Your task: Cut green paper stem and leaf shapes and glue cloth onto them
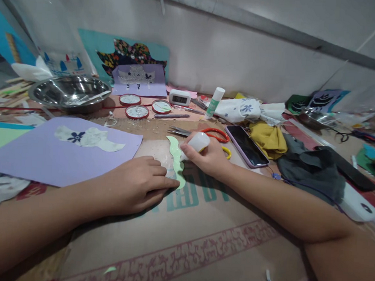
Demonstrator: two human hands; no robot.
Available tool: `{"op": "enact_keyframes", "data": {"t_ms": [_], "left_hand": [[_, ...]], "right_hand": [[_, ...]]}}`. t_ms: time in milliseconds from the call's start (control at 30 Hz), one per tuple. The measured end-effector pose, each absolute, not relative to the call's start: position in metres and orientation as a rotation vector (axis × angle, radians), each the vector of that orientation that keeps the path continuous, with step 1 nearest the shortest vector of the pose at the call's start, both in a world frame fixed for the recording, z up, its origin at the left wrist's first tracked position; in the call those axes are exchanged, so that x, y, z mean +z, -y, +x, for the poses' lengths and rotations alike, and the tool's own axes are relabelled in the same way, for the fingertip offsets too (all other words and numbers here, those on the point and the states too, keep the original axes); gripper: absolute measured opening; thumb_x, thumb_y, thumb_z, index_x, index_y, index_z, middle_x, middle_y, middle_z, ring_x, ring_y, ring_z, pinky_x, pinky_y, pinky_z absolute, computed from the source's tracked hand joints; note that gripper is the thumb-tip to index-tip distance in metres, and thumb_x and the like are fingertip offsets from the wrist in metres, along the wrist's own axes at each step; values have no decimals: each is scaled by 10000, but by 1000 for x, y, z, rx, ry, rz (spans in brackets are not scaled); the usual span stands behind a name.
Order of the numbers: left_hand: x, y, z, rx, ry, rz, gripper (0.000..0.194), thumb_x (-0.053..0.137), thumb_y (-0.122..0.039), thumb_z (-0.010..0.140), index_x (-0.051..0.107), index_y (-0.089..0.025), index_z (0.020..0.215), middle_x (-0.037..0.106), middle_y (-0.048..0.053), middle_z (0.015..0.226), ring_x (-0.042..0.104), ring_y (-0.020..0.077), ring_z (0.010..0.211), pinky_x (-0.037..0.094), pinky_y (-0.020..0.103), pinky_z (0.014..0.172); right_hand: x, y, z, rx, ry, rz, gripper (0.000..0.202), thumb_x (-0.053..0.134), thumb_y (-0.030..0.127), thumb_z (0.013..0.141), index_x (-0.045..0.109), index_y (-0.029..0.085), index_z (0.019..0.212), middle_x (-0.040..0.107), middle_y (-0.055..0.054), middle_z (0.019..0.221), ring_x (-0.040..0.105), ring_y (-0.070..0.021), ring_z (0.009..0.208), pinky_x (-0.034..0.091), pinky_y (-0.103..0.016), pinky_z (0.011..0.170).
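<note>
A wavy, light green paper strip (175, 159) lies on the printed cardboard in front of me, with wet-looking spots on its face. My left hand (144, 182) rests palm down beside it, the stretched index finger pressing its lower end. In my right hand (210, 157) is a white glue bottle (197, 142), tilted so its nozzle points down at the strip's right edge; whether the tip touches the paper I cannot tell. Just behind that hand lie scissors with red handles (218, 135), and a yellow handle loop (227, 152) shows partly under it.
Purple paper (86, 167) with a pale fabric cutout lies left, below a steel bowl (72, 91). A glue stick (214, 103), small digital clock (179, 97) and red-rimmed dishes (137, 112) stand behind. Right are a phone (246, 146), yellow cloth (267, 139) and dark cloth (310, 166).
</note>
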State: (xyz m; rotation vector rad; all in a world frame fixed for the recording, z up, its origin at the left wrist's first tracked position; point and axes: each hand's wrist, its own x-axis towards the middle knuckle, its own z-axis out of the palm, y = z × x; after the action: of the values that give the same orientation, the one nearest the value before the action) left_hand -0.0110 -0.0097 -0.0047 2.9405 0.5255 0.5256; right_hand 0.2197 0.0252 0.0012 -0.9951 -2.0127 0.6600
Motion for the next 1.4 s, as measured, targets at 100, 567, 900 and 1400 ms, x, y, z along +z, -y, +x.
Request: {"op": "enact_keyframes", "data": {"t_ms": [100,567,900,1400], "left_hand": [[-5,10,-12,534,-523,2945,280,484,-187,998,710,-205,1162,663,43,771,570,209,715,385,334,666],[-6,10,-11,547,-519,2935,274,482,-185,1001,706,-206,1158,661,41,770,568,209,716,380,330,668],[-5,9,-10,547,-516,2934,271,488,-181,994,707,-200,1152,659,40,764,572,211,711,385,335,660],[-7,9,-11,524,-536,2940,269,489,-192,998,706,-212,1157,661,40,765,581,205,718,392,330,662]], "right_hand": [[1,-25,221,728,2017,-945,336,581,447,903,532,189,694,561,0,636,531,-131,598,402,-253,565],[1,-25,221,719,2002,-971,333,591,444,899,536,189,693,567,3,626,526,-126,587,398,-250,558],[1,-26,220,647,2006,-1028,355,602,455,901,541,183,681,568,-1,646,527,-128,602,396,-259,579],[0,-25,221,730,2023,-929,351,604,451,906,531,190,683,547,5,634,523,-133,607,394,-254,572]]}}
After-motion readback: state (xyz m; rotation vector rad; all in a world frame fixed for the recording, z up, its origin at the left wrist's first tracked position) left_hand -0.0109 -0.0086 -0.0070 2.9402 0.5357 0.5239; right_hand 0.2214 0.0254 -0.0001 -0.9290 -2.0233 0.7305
